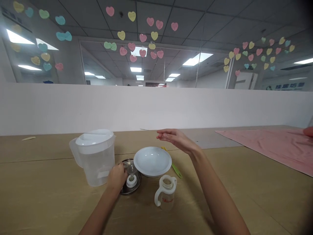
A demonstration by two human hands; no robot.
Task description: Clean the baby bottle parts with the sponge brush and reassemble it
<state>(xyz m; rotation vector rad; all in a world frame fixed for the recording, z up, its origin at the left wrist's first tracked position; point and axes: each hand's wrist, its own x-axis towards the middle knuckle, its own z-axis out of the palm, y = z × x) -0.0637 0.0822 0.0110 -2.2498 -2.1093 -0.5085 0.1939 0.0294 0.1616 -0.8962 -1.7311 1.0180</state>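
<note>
- A wooden table (264, 202) carries the whole scene, a pink cloth (269, 143) spread toward three o'clock of the central bowl.
- Two bare hands are at work. The left hand (117, 176), at eight o'clock, curls its fingers at a tray's edge; whether they grip anything cannot be told. The right hand (176, 137), between one and two o'clock, is raised flat, fingers extended together, with nothing visible in its grasp.
- Good handling here probably means light left fingertips, the tray kept level, and the right wrist well clear of the bowl's rim.
- A lidded pitcher (97, 163) stands upright at nine o'clock; its cloudy wall hides whether it contains clear liquid.
- The white bowl (152, 161), at the dial's centre, shows nothing inside.
- The metal tray (137, 186), at eight o'clock, bears a white ring with a clear top.
- A handled bottle (167, 195) stands uncapped at five o'clock, its contents indistinct.
- A green utensil (176, 170) lies toward four o'clock, partly behind the bowl.
- Smallest, the clear top (132, 169) and white ring (131, 181) sit beside the left fingers.
</note>
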